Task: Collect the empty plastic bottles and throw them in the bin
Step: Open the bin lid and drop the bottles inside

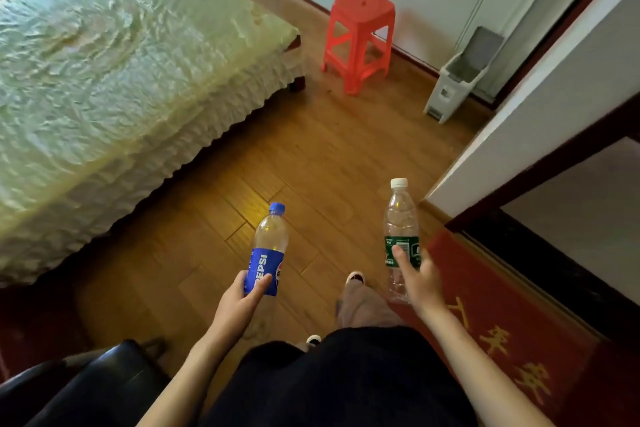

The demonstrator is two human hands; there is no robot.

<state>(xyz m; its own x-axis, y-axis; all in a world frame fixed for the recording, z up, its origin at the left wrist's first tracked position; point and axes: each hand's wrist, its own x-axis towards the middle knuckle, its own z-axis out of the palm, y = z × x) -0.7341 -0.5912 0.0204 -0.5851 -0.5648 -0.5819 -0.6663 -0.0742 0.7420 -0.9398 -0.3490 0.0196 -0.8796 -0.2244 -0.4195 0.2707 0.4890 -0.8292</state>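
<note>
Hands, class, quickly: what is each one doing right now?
Left hand: holds the blue-label Pepsi bottle round its lower half.
Right hand: holds the green-label clear bottle, cap up.

The wooden plank floor (311, 156) carried everything in the room. A bed (121, 62) under a pale green, crinkled cover with a ruffled skirt stood on it at the left. Beyond the bed's foot a red plastic stool (360, 38) stood upright near the far wall. To the stool's right a narrow white bin (457, 87) stood against the wall, lid raised. A red mat (502, 322) with yellow characters lay at the right by the doorway. A black padded seat (104, 385) sat at the lower left, and a light shoe (355, 277) rested on the planks.
</note>
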